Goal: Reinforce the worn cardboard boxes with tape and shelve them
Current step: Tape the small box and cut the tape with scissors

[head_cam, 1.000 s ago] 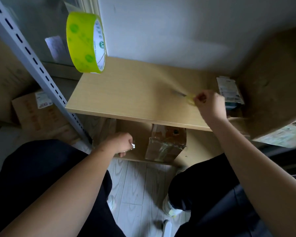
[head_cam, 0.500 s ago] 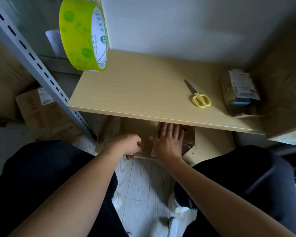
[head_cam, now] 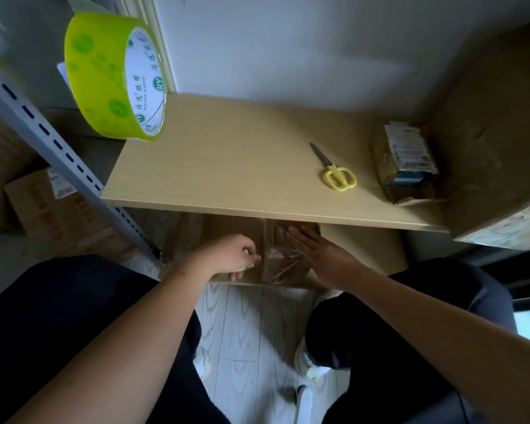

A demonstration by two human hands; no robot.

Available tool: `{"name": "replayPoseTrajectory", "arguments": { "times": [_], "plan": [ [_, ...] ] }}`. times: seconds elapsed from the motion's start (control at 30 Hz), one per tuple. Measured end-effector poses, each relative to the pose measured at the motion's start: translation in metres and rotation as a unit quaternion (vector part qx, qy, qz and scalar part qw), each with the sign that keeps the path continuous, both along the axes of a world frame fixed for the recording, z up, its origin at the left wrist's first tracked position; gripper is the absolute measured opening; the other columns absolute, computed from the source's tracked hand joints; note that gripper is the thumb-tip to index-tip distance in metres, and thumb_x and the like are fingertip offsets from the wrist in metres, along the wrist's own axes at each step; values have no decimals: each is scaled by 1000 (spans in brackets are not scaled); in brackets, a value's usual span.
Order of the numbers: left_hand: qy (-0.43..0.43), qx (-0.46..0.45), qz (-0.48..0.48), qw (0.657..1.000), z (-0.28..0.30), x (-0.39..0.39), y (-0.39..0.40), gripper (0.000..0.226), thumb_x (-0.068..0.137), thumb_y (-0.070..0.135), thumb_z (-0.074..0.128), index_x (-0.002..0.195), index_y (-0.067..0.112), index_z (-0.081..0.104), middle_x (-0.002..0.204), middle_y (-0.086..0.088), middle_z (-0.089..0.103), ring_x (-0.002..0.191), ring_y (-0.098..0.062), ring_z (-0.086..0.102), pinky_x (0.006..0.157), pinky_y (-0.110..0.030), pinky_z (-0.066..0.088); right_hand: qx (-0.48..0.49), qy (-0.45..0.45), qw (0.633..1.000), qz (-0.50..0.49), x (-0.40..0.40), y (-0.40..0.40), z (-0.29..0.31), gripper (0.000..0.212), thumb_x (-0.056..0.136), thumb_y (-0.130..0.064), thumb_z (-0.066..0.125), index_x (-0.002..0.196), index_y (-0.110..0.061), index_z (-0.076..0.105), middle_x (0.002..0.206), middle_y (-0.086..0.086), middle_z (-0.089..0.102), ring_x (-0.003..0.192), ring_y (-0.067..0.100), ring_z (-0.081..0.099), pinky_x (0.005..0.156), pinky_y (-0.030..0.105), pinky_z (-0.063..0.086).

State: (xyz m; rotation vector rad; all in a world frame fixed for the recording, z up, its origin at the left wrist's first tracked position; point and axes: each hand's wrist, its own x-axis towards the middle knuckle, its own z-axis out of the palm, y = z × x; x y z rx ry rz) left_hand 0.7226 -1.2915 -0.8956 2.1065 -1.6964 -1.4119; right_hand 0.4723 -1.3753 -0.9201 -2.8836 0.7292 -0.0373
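Note:
A small worn cardboard box (head_cam: 283, 266) wrapped in clear tape stands on the lower shelf (head_cam: 364, 249), partly hidden under the upper wooden shelf board (head_cam: 227, 166). My right hand (head_cam: 315, 252) lies flat on the box's top right with straight fingers. My left hand (head_cam: 230, 254) is just left of the box, fingers curled, pinching what looks like the end of a clear tape strip. A yellow-green tape roll (head_cam: 104, 81) hangs at the upper left. Yellow-handled scissors (head_cam: 334, 169) lie on the upper board.
A small labelled carton (head_cam: 407, 163) and a large cardboard box (head_cam: 496, 133) sit at the upper board's right end. A slotted metal upright (head_cam: 58, 148) slants across the left, with a printed box (head_cam: 43, 209) on the floor behind it. My knees flank the pale floor.
My right hand left the scissors on the upper board, dropped to the taped box, and has slid toward its right side. My left hand stayed beside the box.

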Motion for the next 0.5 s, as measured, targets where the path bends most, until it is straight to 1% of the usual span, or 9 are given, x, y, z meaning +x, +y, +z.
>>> {"name": "replayPoseTrajectory", "arguments": {
  "times": [0.07, 0.1, 0.13, 0.17, 0.2, 0.27, 0.37, 0.43, 0.5],
  "plan": [
    [10, -12, -12, 1000, 9, -13, 0, 10, 99, 29, 56, 96, 26, 66, 63, 1, 71, 48, -6, 64, 47, -22, 43, 102, -33, 992, -74, 6, 16, 10, 61, 99, -27, 50, 155, -13, 30, 162, 4, 26, 149, 21, 25, 120, 38, 27],
    [20, -17, -15, 1000, 13, -20, 1, 10, 99, 26, 56, 95, 26, 66, 67, 0, 72, 50, -6, 65, 46, -22, 45, 164, -73, 975, -127, 10, 29, 15, 63, 99, -44, 48, 154, -18, 33, 158, 3, 34, 144, 17, 33, 116, 32, 32],
    [32, -22, -13, 999, 17, -26, 3, 12, 100, 23, 55, 95, 26, 66, 71, -1, 72, 51, -7, 66, 45, -21, 47, 213, -126, 953, -173, 15, 43, 19, 66, 95, -56, 48, 150, -21, 40, 147, -1, 47, 132, 10, 45, 108, 24, 38],
    [48, -27, -5, 998, 21, -32, 7, 14, 100, 22, 53, 96, 26, 66, 75, -1, 72, 52, -8, 66, 46, -21, 48, 255, -178, 927, -210, 18, 58, 24, 63, 91, -60, 53, 142, -24, 50, 129, -8, 57, 115, 3, 54, 96, 15, 41],
    [69, -27, 7, 997, 24, -38, 11, 18, 102, 23, 50, 97, 24, 67, 77, -2, 72, 52, -9, 66, 46, -21, 49, 273, -215, 907, -237, 20, 72, 28, 50, 89, -54, 62, 131, -26, 60, 114, -14, 62, 100, -3, 59, 85, 8, 41],
    [121, 0, 34, 992, 27, -50, 21, 26, 105, 26, 44, 100, 18, 68, 78, -3, 70, 52, -12, 66, 46, -23, 49, 283, -261, 871, -305, 18, 92, 29, 27, 86, -35, 74, 112, -28, 71, 97, -21, 67, 85, -6, 62, 74, 2, 40],
    [136, 32, 33, 990, 23, -66, 37, 24, 101, 23, 47, 93, 22, 69, 75, 7, 68, 62, -11, 64, 58, -26, 50, 335, -260, 817, -390, 13, 107, 26, 23, 83, -22, 79, 104, -22, 71, 91, -10, 72, 83, 5, 67, 69, 10, 47],
    [147, 28, 29, 988, 19, -74, 44, 25, 97, 16, 49, 87, 29, 68, 67, 13, 66, 65, -9, 64, 60, -27, 50, 356, -235, 804, -414, 12, 109, 26, 23, 81, -20, 80, 102, -20, 71, 89, -7, 71, 82, 10, 66, 65, 9, 45],
    [169, 27, 49, 984, 15, -76, 48, 28, 96, 12, 49, 87, 31, 69, 65, 10, 67, 62, -9, 66, 56, -28, 51, 344, -224, 814, -411, 10, 108, 28, 14, 80, -23, 81, 92, -22, 76, 77, -12, 68, 72, 5, 63, 57, 5, 40]
  ]
}}
